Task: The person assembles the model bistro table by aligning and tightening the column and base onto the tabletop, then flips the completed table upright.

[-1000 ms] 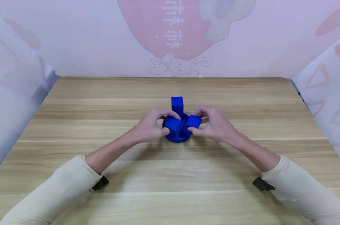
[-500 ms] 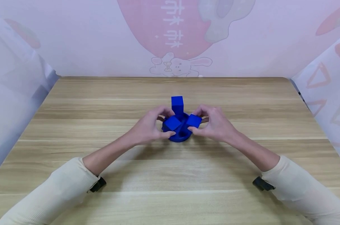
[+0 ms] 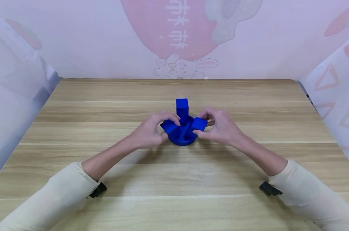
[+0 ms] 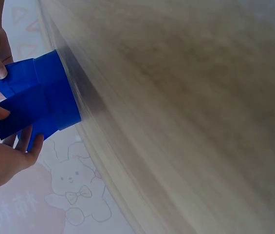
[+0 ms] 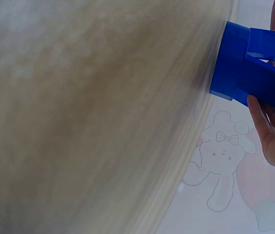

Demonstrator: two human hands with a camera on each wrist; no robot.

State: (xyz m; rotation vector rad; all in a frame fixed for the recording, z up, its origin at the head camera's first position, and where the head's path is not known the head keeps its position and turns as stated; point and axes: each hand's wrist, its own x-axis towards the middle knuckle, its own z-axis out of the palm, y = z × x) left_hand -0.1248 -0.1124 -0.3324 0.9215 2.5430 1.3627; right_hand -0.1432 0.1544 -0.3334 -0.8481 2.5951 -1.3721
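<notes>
A round blue base sits on the wooden table, with three blue blocks standing up from it like a three-jaw chuck. My left hand pinches the left block, thumb on its near side and fingers round its far side. On the opposite side, my right hand grips the right block between thumb and fingers. The far block stands upright, touched by neither hand. In the left wrist view the left block leans outward from the base.
The wooden table spreads around the base on all sides. Behind it rises a pale wall printed with a rabbit and a pink shape. White printed sheets flank both sides. A dark device is attached at the right sleeve.
The left block has shifted outward to the left, away from the base's middle. My left hand loosened, moved left and pinches it again. The right hand stays still on its block.
</notes>
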